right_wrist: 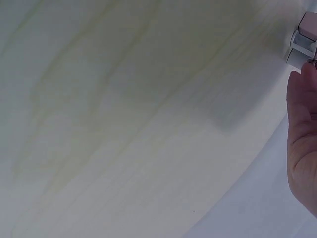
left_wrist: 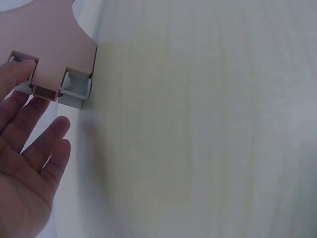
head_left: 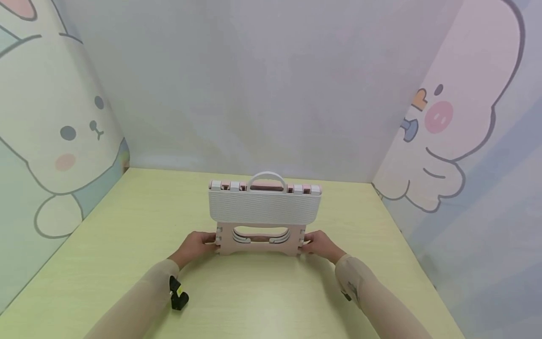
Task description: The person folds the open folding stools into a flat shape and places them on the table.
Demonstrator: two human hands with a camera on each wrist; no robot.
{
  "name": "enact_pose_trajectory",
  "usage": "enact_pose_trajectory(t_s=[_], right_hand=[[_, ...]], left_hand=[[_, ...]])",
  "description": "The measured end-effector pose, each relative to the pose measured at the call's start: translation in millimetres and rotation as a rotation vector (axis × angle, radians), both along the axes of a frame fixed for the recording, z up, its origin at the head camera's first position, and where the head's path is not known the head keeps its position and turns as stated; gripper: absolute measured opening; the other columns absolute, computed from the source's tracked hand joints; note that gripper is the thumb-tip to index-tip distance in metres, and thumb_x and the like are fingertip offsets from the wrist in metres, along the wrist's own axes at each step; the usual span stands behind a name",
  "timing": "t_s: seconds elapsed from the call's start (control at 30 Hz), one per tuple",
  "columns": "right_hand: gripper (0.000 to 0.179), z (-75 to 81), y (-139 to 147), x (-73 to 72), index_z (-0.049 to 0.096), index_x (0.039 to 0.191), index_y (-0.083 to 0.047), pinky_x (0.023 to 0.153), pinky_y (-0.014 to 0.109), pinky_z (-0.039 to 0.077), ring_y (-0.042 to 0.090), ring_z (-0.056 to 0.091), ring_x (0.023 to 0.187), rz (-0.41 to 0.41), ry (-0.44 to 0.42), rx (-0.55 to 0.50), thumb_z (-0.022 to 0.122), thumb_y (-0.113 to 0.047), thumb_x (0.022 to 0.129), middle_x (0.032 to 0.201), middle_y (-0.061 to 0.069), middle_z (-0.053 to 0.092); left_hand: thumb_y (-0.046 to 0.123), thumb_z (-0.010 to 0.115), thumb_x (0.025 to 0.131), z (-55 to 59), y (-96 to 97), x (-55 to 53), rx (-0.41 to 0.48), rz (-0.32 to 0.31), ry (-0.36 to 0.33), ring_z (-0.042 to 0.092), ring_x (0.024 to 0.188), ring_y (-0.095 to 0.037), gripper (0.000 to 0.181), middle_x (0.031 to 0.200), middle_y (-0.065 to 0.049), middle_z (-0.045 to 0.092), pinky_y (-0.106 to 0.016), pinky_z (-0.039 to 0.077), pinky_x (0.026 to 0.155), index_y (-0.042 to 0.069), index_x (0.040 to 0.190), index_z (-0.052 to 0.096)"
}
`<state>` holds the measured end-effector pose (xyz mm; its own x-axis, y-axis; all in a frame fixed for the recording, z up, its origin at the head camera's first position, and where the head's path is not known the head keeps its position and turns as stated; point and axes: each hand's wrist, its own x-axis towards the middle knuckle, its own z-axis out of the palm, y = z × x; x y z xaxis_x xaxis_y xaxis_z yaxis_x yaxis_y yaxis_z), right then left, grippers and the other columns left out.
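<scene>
A pink and white folding stool [head_left: 264,207] stands upright on the table, its white ribbed flap on top and a pink panel with an oval opening below. A white carry handle [head_left: 267,175] arches above its top edge. My left hand [head_left: 195,247] pinches the lower left side; in the left wrist view the thumb lies over a hinge [left_wrist: 77,85] row edge, with the last two fingers apart from it. At the lower right side, my right hand [head_left: 322,245] grips the stool's edge. The right wrist view catches only that hand and a hinged corner [right_wrist: 303,47].
The pale yellow table [head_left: 271,292] runs back to a light wall [head_left: 254,84]. Side walls carry a cartoon rabbit [head_left: 63,117] and a pig [head_left: 461,103]. A black strap piece [head_left: 179,296] hangs by the left sleeve.
</scene>
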<state>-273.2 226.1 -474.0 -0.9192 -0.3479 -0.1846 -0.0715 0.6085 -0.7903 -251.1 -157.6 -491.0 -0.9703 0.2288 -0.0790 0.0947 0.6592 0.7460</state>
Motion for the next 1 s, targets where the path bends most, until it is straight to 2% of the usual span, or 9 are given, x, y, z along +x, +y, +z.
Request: enact_pose_trajectory(t_s=[0.23, 0.5, 0.83, 1.0], right_hand=[[0.031, -2.1, 0.6, -0.2, 0.07, 0.11, 0.003, 0.08, 0.036, 0.048, 0.016, 0.061, 0.091, 0.013, 0.05, 0.032, 0.073, -0.008, 0.081, 0.105, 0.016, 0.07], [0.03, -2.6, 1.4, 0.3, 0.07, 0.109, 0.003, 0.074, 0.031, 0.047, 0.012, 0.057, 0.082, 0.013, 0.054, 0.032, 0.072, -0.008, 0.081, 0.102, 0.015, 0.07], [0.031, -1.1, 1.7, 1.1, 0.07, 0.11, 0.003, 0.079, 0.034, 0.048, 0.012, 0.058, 0.086, 0.023, 0.06, 0.033, 0.072, -0.008, 0.081, 0.106, 0.016, 0.069], [0.031, -0.2, 1.5, 1.7, 0.069, 0.11, 0.004, 0.08, 0.036, 0.049, 0.014, 0.06, 0.088, 0.029, 0.063, 0.028, 0.072, -0.007, 0.081, 0.105, 0.017, 0.069]], left_hand=[[0.014, 0.068, 0.089, 0.2, -1.1, 1.1, 0.029, 0.005, -0.017, 0.055, 0.115, -0.04, 0.041, 0.119, -0.023, 0.063, -0.052, 0.043, 0.094, -0.007, 0.123, 0.06], [0.013, 0.068, 0.089, -2.8, -2.2, -0.6, 0.05, -0.005, -0.024, 0.055, 0.115, -0.04, 0.041, 0.119, -0.023, 0.063, -0.052, 0.043, 0.094, -0.007, 0.123, 0.059], [0.009, 0.067, 0.089, -3.1, -1.5, 0.0, 0.058, -0.005, -0.018, 0.058, 0.112, -0.04, 0.038, 0.116, -0.023, 0.064, -0.051, 0.044, 0.093, -0.009, 0.121, 0.06], [0.009, 0.068, 0.088, -1.8, -1.4, 0.0, 0.051, -0.018, 0.008, 0.06, 0.109, -0.039, 0.038, 0.113, -0.023, 0.065, -0.049, 0.046, 0.091, -0.01, 0.12, 0.061]])
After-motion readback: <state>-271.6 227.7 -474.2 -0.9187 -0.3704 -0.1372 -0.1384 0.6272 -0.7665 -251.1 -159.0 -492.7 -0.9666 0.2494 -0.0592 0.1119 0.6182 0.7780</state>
